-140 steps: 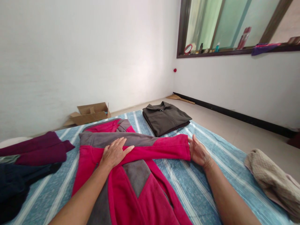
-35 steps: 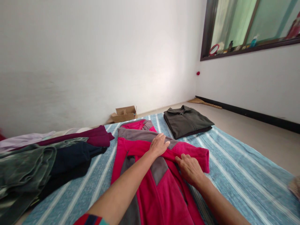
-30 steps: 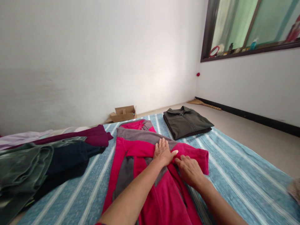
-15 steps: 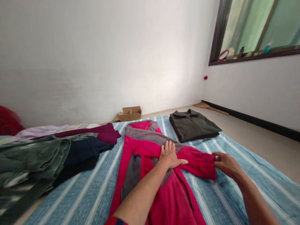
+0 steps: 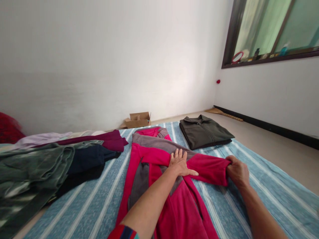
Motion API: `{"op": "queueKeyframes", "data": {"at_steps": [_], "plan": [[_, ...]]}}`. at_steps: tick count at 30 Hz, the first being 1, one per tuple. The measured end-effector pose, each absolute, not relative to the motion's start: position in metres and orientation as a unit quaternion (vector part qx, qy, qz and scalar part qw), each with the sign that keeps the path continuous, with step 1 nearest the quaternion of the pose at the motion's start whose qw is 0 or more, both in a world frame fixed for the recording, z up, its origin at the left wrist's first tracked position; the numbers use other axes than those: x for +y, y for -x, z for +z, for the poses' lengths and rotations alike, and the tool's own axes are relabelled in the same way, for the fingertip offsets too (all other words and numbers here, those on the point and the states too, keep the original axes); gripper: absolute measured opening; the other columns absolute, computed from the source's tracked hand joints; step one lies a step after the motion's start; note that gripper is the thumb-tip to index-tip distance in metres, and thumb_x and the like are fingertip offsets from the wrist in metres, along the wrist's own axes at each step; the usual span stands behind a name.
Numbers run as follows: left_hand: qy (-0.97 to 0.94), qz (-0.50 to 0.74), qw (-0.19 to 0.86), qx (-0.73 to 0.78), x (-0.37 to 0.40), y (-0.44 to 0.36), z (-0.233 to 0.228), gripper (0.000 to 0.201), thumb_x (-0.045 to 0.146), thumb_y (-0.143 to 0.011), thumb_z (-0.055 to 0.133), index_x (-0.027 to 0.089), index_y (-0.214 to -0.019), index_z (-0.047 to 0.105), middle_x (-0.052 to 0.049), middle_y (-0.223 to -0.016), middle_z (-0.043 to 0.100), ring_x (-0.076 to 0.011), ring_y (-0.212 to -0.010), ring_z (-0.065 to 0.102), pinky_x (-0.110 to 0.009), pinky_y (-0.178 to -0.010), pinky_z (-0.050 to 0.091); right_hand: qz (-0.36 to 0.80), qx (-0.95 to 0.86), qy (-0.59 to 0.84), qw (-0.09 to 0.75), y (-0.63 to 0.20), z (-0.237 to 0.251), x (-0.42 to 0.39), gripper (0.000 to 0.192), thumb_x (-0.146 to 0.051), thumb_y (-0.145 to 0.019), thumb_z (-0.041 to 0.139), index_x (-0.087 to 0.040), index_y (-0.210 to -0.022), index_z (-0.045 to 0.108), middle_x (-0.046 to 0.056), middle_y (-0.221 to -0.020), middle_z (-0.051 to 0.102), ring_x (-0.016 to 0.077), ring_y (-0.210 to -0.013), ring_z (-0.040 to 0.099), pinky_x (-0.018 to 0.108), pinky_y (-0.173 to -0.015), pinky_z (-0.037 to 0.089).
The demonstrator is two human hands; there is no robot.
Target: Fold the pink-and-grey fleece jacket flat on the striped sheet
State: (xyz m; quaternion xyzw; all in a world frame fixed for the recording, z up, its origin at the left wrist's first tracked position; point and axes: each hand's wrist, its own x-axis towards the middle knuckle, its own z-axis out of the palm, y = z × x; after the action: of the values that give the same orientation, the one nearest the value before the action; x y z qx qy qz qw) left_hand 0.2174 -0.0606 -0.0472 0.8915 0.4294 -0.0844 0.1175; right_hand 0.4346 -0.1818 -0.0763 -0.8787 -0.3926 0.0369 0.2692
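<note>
A pink and grey fleece jacket lies flat on a blue striped mat. One pink sleeve stretches across it to the right. My left hand presses flat on the jacket's middle, fingers spread, at the sleeve's base. My right hand is closed around the sleeve's cuff end, out over the mat to the right of the jacket.
A folded dark olive zip jacket sits on the mat's far right. A heap of dark green, navy and maroon clothes lies at the left. A cardboard box stands by the wall. A window ledge holds small items.
My right hand moved from beside my left hand out to the sleeve's end and closed on the cuff, and the sleeve now lies drawn out straighter to the right. My left hand stayed pressing.
</note>
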Motion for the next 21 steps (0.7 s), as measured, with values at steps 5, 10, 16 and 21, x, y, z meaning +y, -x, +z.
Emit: {"op": "queueKeyframes", "data": {"at_steps": [5,10,16,21], "plan": [[-0.898,-0.085,0.119,0.415,-0.061,-0.217,-0.041,0.118,0.089,-0.048,0.043,0.028,-0.145,0.014,-0.011,-0.153,0.001,-0.0372,-0.137,-0.006,-0.057,-0.107,0.005,0.041,-0.395,0.884,0.245,-0.437,-0.08,-0.182,0.028,-0.03,-0.078,0.044,-0.024,-0.096,0.063,0.008,-0.078,0.065,0.0225,-0.073,0.058,0.025,-0.054,0.032],[-0.896,-0.118,0.123,0.411,-0.059,-0.219,-0.038,0.116,0.088,-0.047,0.046,0.03,-0.144,0.02,-0.012,-0.153,0.003,-0.0395,-0.136,-0.006,-0.06,-0.105,0.004,0.051,-0.431,0.862,0.26,-0.446,-0.087,-0.181,0.03,-0.029,-0.073,0.044,-0.025,-0.094,0.065,0.006,-0.074,0.064,0.0221,-0.072,0.058,0.026,-0.055,0.032],[-0.908,-0.112,0.12,0.385,-0.061,-0.219,-0.037,0.115,0.089,-0.049,0.043,0.027,-0.144,0.022,-0.009,-0.153,0.007,-0.0414,-0.136,-0.004,-0.065,-0.103,0.004,0.152,-0.456,0.77,0.419,-0.457,-0.093,-0.183,0.035,-0.025,-0.061,0.043,-0.02,-0.088,0.064,-0.003,-0.055,0.057,0.0155,-0.054,0.052,0.024,-0.053,0.035],[-0.918,-0.131,0.108,0.36,-0.057,-0.227,-0.034,0.115,0.085,-0.052,0.048,0.022,-0.144,0.021,-0.01,-0.152,0.012,-0.0405,-0.137,-0.001,-0.068,-0.102,0.002,0.238,-0.467,0.694,0.493,-0.455,-0.093,-0.182,0.029,-0.023,-0.055,0.043,-0.018,-0.076,0.063,-0.004,-0.057,0.058,0.0137,-0.054,0.05,0.022,-0.053,0.036]]}}
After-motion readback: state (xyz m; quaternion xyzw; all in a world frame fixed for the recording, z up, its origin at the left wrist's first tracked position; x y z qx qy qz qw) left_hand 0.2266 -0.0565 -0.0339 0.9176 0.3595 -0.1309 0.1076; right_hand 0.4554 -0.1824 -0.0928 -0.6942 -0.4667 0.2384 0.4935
